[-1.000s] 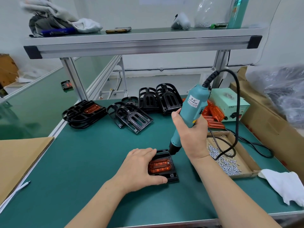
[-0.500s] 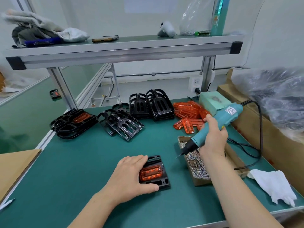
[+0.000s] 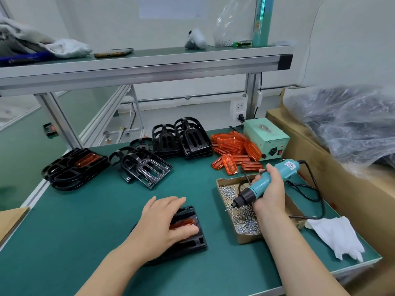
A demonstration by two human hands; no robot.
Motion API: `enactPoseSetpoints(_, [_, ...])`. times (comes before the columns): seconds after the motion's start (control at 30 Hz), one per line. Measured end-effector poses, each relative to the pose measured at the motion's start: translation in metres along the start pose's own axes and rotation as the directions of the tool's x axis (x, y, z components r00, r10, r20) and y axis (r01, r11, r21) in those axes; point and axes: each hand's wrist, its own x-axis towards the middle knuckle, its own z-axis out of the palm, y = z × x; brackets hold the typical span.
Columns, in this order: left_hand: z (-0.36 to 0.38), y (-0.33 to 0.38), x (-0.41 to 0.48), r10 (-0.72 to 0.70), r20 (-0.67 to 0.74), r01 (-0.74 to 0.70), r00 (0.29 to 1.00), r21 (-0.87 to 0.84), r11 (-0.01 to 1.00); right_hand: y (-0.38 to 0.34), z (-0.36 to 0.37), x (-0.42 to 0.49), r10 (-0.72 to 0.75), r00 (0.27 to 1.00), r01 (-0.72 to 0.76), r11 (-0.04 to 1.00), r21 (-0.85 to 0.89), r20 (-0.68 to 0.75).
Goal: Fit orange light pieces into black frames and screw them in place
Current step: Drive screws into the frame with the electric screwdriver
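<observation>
Left hand (image 3: 164, 223) lies flat on the black plastic frame (image 3: 193, 240), fingers straight and close together, thumb across the orange light piece (image 3: 184, 223) seated in its middle. That frame sits near the front of the green table mat (image 3: 85, 221). Right hand (image 3: 270, 193) has its fingers wrapped round the teal electric screwdriver (image 3: 261, 185), bit angled down into the shallow cardboard box (image 3: 248, 238) just right of the frame. The box holds a scatter of small silver screws (image 3: 245, 221), and the tip is right among them. Behind the box lies a heap of loose orange pieces (image 3: 233, 146).
</observation>
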Motion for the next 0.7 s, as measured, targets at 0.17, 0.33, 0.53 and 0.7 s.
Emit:
enactPoseSetpoints(0.17, [-0.017,0.04,0.046,0.061,-0.136,-0.06,0.989,0.008,0.998,-0.001,0.0,-0.002,-0.001,1.0,0.001,0.999,0.038,0.007])
enactPoseSetpoints(0.33, [-0.014,0.073,0.094,0.1,-0.061,-0.095,0.993,0.079,0.992,0.0,-0.001,0.0,0.008,0.999,-0.01,0.999,0.052,0.039])
enactPoseSetpoints(0.53, [0.012,0.091,0.124,0.087,0.056,-0.097,0.995,0.212,0.972,0.001,-0.003,0.0,-0.017,0.999,0.013,0.998,0.064,0.051])
enactPoseSetpoints(0.7, [0.033,0.097,0.133,0.096,0.079,-0.119,0.992,0.377,0.919,0.0,-0.004,0.0,-0.015,0.999,0.012,0.997,0.08,0.036])
